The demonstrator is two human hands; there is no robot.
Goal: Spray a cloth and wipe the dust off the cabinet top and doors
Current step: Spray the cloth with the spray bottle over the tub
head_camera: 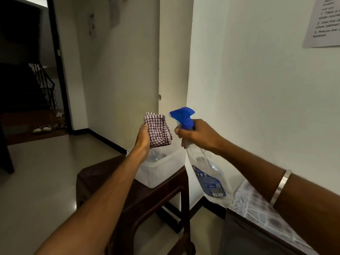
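White walls meet at a corner straight ahead, with a dark doorway and staircase [36,85] off at ten o'clock and a printed sheet [323,21] taped up at one o'clock. Below the corner stands a dark wooden stool [114,183] carrying a translucent white tub [161,172]. At four o'clock runs the cabinet top [257,210], covered with a pale patterned liner.

Near the centre, the left hand [143,138] holds up a folded checked cloth [158,129], its fingers wrapped behind the fabric and thumb along the near edge. Just beside it at three o'clock, the right hand [198,135] has its fingers clenched round the neck of a clear spray bottle [207,173], whose blue nozzle [182,115] points toward the cloth, close but apart. The bottle body hangs tilted down toward five o'clock, above the cabinet's end. A metal bangle [280,186] circles the right forearm.
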